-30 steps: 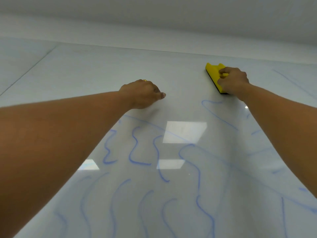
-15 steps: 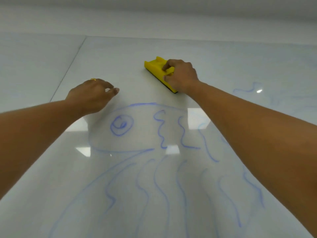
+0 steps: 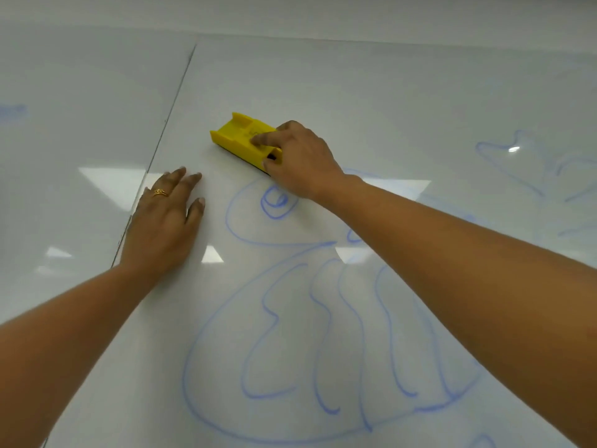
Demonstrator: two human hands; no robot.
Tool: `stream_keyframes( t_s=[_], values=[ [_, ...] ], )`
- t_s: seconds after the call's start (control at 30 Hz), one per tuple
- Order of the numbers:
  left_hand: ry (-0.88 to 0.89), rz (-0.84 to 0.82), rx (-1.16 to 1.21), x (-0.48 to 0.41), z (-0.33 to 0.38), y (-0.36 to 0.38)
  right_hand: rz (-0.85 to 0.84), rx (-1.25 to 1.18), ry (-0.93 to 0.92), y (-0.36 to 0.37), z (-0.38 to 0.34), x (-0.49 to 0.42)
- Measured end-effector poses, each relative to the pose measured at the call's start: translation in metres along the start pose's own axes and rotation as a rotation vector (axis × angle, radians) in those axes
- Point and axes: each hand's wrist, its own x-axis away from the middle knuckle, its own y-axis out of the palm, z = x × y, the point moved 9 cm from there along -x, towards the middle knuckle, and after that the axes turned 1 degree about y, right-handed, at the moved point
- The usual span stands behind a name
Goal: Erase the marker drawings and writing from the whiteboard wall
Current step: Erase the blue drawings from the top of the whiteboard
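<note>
The glossy whiteboard wall [image 3: 371, 101] fills the view. A blue marker fish drawing [image 3: 258, 312], with a round eye [image 3: 274, 202] and wavy scale lines, covers its lower middle. My right hand [image 3: 300, 163] grips a yellow eraser [image 3: 240, 137] and presses it flat on the board just above the fish's head. My left hand [image 3: 164, 221], with a gold ring, lies flat on the board with fingers spread, left of the fish outline and holding nothing. More faint blue lines [image 3: 507, 160] show at the right.
A vertical seam [image 3: 171, 108] between two board panels runs down just left of my left hand. A faint blue smudge [image 3: 13, 111] sits on the left panel. Ceiling light reflections [image 3: 109, 182] glare on the surface.
The view has shifted so the fish head is fully in sight. My right hand has slid the eraser leftward along the top. My left hand has opened from a loose curl and lies flat.
</note>
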Motion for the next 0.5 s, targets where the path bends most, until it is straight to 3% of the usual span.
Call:
stream_keyframes(
  t_s=[0.2,0.5],
  values=[
    [0.042,0.029,-0.033,0.01,-0.005,0.005,-0.018,-0.014,0.018,-0.009,0.011,0.006],
    [0.077,0.06,-0.003,0.015,-0.013,0.007,0.122,-0.041,0.288,-0.04,0.066,0.012]
  ],
)
